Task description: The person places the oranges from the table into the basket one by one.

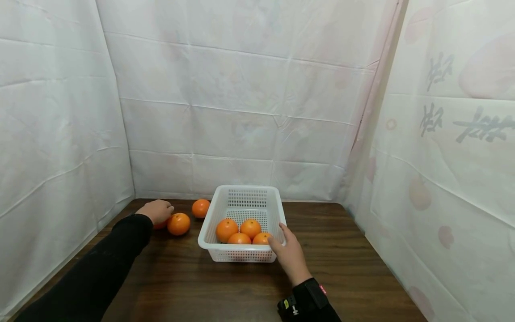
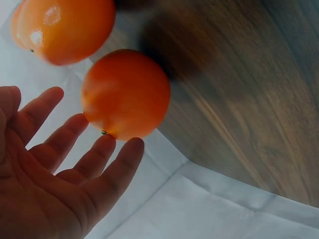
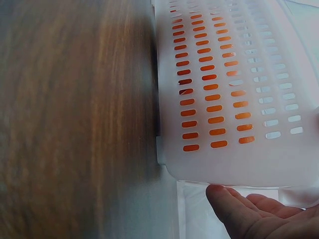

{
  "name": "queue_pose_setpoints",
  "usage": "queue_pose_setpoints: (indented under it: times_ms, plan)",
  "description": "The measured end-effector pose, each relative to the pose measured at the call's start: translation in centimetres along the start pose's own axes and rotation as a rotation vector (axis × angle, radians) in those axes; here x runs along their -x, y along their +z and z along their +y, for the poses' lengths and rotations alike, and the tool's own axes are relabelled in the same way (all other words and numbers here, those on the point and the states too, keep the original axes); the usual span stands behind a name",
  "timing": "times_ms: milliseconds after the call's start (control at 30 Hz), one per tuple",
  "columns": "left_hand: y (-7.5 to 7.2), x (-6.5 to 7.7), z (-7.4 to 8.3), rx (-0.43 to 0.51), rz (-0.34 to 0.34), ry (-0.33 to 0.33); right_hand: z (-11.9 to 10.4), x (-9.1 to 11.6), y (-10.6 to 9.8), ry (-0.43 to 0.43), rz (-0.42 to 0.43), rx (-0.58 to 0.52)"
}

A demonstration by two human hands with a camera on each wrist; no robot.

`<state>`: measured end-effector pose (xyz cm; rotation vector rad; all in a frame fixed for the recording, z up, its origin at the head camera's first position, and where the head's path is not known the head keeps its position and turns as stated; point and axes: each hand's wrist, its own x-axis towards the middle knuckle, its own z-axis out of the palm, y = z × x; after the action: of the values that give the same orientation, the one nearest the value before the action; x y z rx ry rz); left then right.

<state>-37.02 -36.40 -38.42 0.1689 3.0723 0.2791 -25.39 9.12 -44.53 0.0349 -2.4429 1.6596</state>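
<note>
My left hand (image 1: 156,211) reaches down over an orange (image 2: 127,94) at the table's left side. In the left wrist view its fingers are spread and gently bent, with fingertips right at the fruit's stem end. A second orange (image 1: 179,224) lies just right of this hand, and another (image 1: 201,208) sits farther back beside the basket. My right hand (image 1: 291,256) grips the near right corner of the white plastic basket (image 1: 242,256), thumb over the rim and fingers along the outer side. Several oranges (image 1: 227,230) lie in the basket's near half.
The dark wooden table (image 1: 322,250) carries everything. White sheets hang around it: a back one (image 1: 237,98), a left one (image 1: 60,134) and a right one (image 1: 442,179) with printed characters. The basket's slotted side (image 3: 209,99) shows oranges through its holes.
</note>
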Motion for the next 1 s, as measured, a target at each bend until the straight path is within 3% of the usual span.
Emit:
queue_pose_setpoints:
  times_ms: [400,667,800,1000]
  plan:
    - [1.0,0.3,-2.0,-0.063,0.064,-0.084,0.0,0.0,0.1,0.015,-0.002,0.005]
    - [1.6,0.8,-3.1,-0.091,0.058,-0.046,-0.2,0.3,0.1,0.001,-0.007,0.011]
    - [1.5,0.8,-3.7,-0.045,0.062,-0.073,-0.3,0.2,0.0,-0.019,0.002,0.012]
    - [0.8,1.1,-3.7,0.073,-0.025,-0.141,-0.2,0.0,-0.1,0.003,0.003,0.017]
